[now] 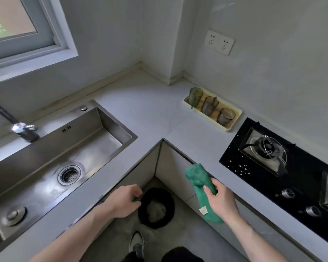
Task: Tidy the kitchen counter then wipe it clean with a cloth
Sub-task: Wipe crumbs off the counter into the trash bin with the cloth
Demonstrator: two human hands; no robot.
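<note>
The right hand (221, 198) grips a folded green terry cloth (201, 184) with a small white tag, held over the front edge of the smooth grey L-shaped worktop (151, 110), beside the glossy black glass hob (257, 173); the left hand (126, 200), fingers curled and holding nothing, hovers near the worktop's inner corner. A cream rectangular tray (233, 118) carries three smoky translucent cups against the wall; the brushed steel sink (45, 157) lies left.

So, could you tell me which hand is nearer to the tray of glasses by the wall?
The right hand, holding the green cloth, is nearer: the tray lies beyond it across the counter. The left hand is farther off, near the sink-side counter edge.
</note>
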